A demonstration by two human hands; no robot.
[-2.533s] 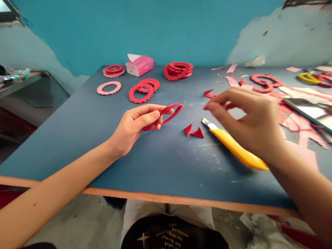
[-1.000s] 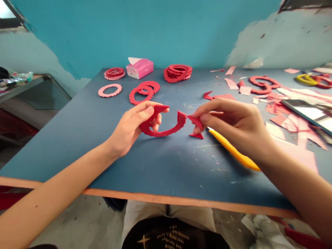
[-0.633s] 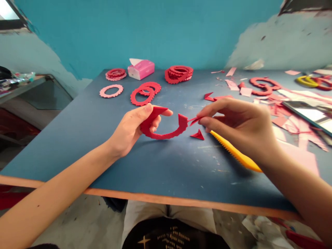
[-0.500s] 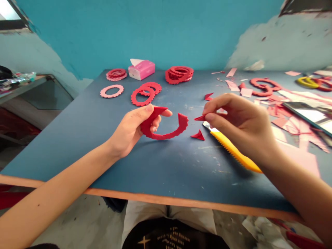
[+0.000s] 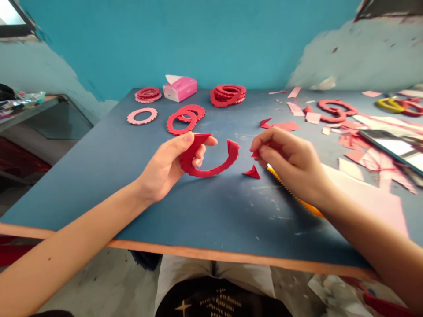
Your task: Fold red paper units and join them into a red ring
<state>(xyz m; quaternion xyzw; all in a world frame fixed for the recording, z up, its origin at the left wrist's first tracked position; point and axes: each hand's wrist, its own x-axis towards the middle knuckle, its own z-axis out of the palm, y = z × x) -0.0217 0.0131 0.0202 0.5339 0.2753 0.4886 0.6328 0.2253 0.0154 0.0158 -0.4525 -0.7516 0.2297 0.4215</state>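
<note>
Between the thumb and fingers of my left hand [image 5: 170, 165] is one end of a red folded-paper arc [image 5: 214, 171], a curved chain with a toothed outer edge and a gap at its upper side. To its right, my right hand [image 5: 291, 163] pinches a small red folded paper piece [image 5: 255, 153], mostly hidden by the fingertips. Just below those fingertips a loose red folded paper piece [image 5: 253, 172] lies on the table. A yellow-handled utility knife [image 5: 297, 198] rests partly hidden under my right hand. Another red folded piece [image 5: 265, 123] lies farther back.
Finished toothed rings [image 5: 180, 122] and a stack of red rings [image 5: 228, 94] lie toward the back, near a pink tissue pack [image 5: 181, 89]. Paper scraps [image 5: 373, 158], a phone [image 5: 393, 147] and yellow-handled scissors [image 5: 390, 105] occupy the right side. A wall closes off the back.
My right hand has moved slightly down and left, its wrist turning, with the small red piece still pinched. My left hand and the arc have barely shifted.
</note>
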